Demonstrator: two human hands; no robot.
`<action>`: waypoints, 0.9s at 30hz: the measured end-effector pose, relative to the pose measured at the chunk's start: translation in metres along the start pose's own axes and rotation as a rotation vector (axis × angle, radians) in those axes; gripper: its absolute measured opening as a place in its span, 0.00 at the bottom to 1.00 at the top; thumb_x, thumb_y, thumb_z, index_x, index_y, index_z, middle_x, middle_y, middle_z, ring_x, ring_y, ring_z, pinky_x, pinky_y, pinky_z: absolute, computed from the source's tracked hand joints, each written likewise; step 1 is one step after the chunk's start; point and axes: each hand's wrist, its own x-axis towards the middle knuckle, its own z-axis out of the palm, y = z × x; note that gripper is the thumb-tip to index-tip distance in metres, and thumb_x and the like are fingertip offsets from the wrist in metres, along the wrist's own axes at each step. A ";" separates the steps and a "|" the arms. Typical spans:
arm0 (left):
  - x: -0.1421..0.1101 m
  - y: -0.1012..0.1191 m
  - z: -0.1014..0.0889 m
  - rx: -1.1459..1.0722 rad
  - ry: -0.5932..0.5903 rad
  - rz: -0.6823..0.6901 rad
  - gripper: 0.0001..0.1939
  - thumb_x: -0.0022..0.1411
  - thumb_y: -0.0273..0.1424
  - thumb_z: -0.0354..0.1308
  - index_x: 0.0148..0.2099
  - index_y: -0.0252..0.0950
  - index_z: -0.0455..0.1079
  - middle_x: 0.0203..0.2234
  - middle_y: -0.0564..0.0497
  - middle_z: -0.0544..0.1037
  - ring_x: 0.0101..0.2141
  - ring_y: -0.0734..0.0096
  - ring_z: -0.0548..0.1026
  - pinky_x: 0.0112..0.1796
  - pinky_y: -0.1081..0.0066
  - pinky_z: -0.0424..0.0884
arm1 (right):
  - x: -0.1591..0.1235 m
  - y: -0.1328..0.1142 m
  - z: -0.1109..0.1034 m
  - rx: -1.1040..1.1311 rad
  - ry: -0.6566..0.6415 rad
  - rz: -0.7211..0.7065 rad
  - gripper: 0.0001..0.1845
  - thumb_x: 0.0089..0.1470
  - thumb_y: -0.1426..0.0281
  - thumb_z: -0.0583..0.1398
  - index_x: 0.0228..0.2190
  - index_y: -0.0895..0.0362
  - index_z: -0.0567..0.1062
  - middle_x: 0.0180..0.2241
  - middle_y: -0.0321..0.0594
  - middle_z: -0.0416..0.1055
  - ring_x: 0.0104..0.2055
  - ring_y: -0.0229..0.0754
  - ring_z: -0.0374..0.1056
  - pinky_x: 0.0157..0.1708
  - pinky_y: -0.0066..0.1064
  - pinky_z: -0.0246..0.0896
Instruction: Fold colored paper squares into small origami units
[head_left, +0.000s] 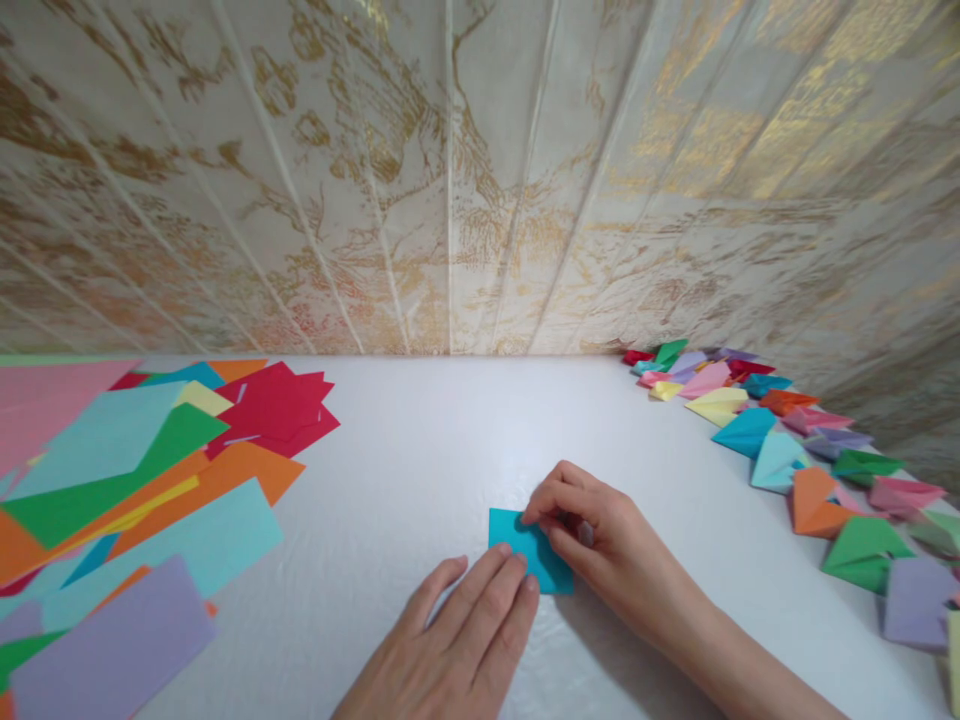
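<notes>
A small teal paper rectangle lies flat on the white table in front of me. My left hand rests flat beside it, fingers stretched out, fingertips pressing on the paper's near left edge. My right hand is curled over the paper's right side, with thumb and fingertips pinched on its upper right edge. Part of the paper is hidden under the right hand.
Loose flat coloured sheets are spread over the left of the table, red ones at the back. Several folded paper pieces run along the right side by the patterned wall.
</notes>
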 end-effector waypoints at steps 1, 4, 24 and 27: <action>-0.001 0.001 0.002 -0.006 -0.006 -0.004 0.19 0.74 0.28 0.44 0.62 0.34 0.65 0.58 0.47 0.73 0.59 0.62 0.65 0.59 0.63 0.56 | 0.000 0.000 0.000 0.000 -0.010 -0.003 0.15 0.53 0.82 0.54 0.31 0.56 0.78 0.31 0.38 0.68 0.30 0.37 0.66 0.27 0.26 0.58; -0.003 0.002 0.007 -0.015 -0.024 -0.007 0.20 0.73 0.29 0.45 0.63 0.34 0.64 0.59 0.46 0.72 0.60 0.61 0.63 0.59 0.63 0.57 | -0.001 0.000 0.000 0.004 -0.014 -0.014 0.17 0.53 0.83 0.54 0.32 0.56 0.81 0.32 0.39 0.69 0.31 0.37 0.67 0.28 0.27 0.60; 0.010 -0.002 -0.023 0.013 -0.204 0.040 0.21 0.73 0.27 0.43 0.64 0.35 0.65 0.60 0.49 0.72 0.58 0.65 0.68 0.52 0.64 0.61 | -0.013 -0.009 0.003 -0.136 -0.072 -0.023 0.16 0.54 0.79 0.59 0.43 0.52 0.75 0.45 0.43 0.66 0.49 0.51 0.62 0.51 0.46 0.62; 0.010 -0.001 -0.024 0.023 -0.196 0.029 0.21 0.73 0.26 0.44 0.64 0.35 0.65 0.61 0.50 0.71 0.59 0.65 0.66 0.52 0.65 0.61 | -0.016 -0.006 0.006 -0.127 -0.052 -0.016 0.16 0.53 0.80 0.58 0.43 0.53 0.73 0.47 0.44 0.65 0.51 0.52 0.61 0.53 0.49 0.60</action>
